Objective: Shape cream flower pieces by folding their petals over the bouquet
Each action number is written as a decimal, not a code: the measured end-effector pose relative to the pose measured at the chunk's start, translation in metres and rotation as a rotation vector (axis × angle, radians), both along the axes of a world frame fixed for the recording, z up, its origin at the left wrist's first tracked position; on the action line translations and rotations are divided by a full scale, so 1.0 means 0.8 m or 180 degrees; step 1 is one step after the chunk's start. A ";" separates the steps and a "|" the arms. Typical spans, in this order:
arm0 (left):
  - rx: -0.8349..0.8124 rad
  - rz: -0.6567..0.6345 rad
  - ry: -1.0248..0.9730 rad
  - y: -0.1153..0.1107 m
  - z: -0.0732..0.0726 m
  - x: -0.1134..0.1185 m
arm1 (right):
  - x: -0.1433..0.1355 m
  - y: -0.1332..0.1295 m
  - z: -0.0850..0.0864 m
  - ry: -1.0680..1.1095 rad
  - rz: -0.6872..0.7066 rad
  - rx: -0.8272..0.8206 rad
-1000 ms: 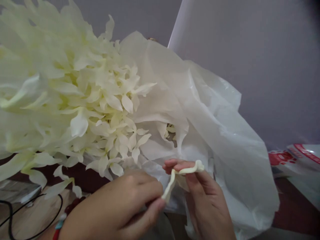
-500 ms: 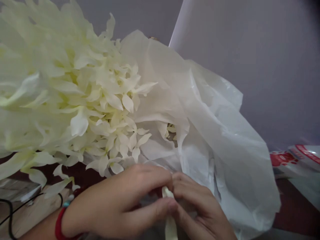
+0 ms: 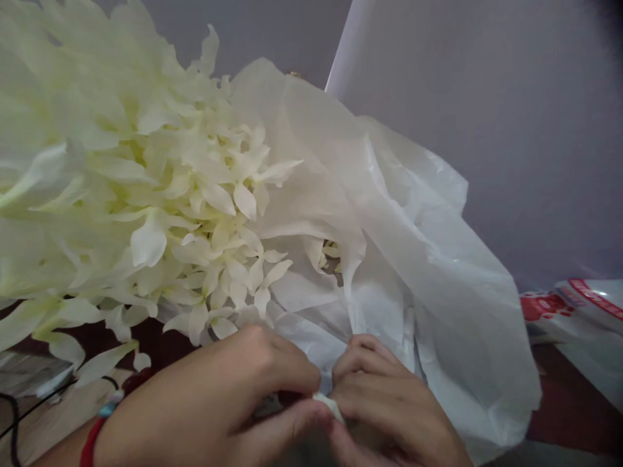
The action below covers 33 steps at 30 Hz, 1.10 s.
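At the bottom middle, my left hand (image 3: 228, 395) and my right hand (image 3: 394, 402) meet. Both are closed, with thumbs and forefingers pinching a small cream-white petal-like piece (image 3: 329, 407) between them. Most of that piece is hidden by my fingers. A red cord bracelet with beads circles my left wrist. Beyond my left hand lies a large heap of cream-white flowers (image 3: 214, 246) with pointed petals. A crumpled white plastic bag (image 3: 438, 292) spreads just past my right hand, and a few pale petals (image 3: 331, 250) show through a gap in it.
A red-and-white printed packet (image 3: 549, 305) lies at the right edge on a dark red surface (image 3: 564, 402). Black cables (image 3: 14, 415) run at lower left. A grey-violet wall (image 3: 525, 130) stands behind.
The petal-like piece hung down as a longer strip; now only a short bit shows between my fingertips. My hands have shifted slightly, and the right fingers have curled in more.
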<state>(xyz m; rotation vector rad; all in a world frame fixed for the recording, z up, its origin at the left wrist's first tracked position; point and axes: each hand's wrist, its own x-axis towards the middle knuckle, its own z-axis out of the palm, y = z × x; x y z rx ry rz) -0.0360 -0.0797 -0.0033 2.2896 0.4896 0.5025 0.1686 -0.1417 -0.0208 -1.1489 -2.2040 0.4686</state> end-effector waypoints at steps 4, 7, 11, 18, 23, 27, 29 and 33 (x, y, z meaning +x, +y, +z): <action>-0.0018 0.0324 0.0027 -0.008 -0.006 0.001 | -0.003 0.002 -0.002 -0.0178 -0.0205 0.0332; 0.0023 0.0465 0.0075 -0.010 -0.013 0.004 | -0.006 0.003 -0.004 -0.0269 -0.0290 0.0529; -0.0004 0.0593 0.0013 -0.010 -0.022 0.009 | -0.010 0.005 -0.009 -0.0300 -0.0460 0.0718; -0.0108 0.0459 -0.0194 -0.007 -0.019 0.012 | -0.010 0.001 -0.008 0.0526 -0.0784 -0.0191; -0.0386 0.0894 -0.0639 -0.012 -0.019 0.011 | 0.004 -0.006 -0.022 0.2609 -0.1550 -0.1577; -0.0566 0.0897 -0.0810 -0.016 -0.023 0.014 | -0.001 -0.003 -0.040 0.3573 -0.1476 -0.2101; -0.0596 0.0618 -0.0671 -0.016 -0.020 0.013 | -0.006 -0.002 -0.044 0.3448 -0.1368 -0.1891; -0.0429 0.0648 -0.0437 -0.016 -0.008 0.009 | -0.010 -0.006 -0.036 0.2658 -0.1082 -0.1918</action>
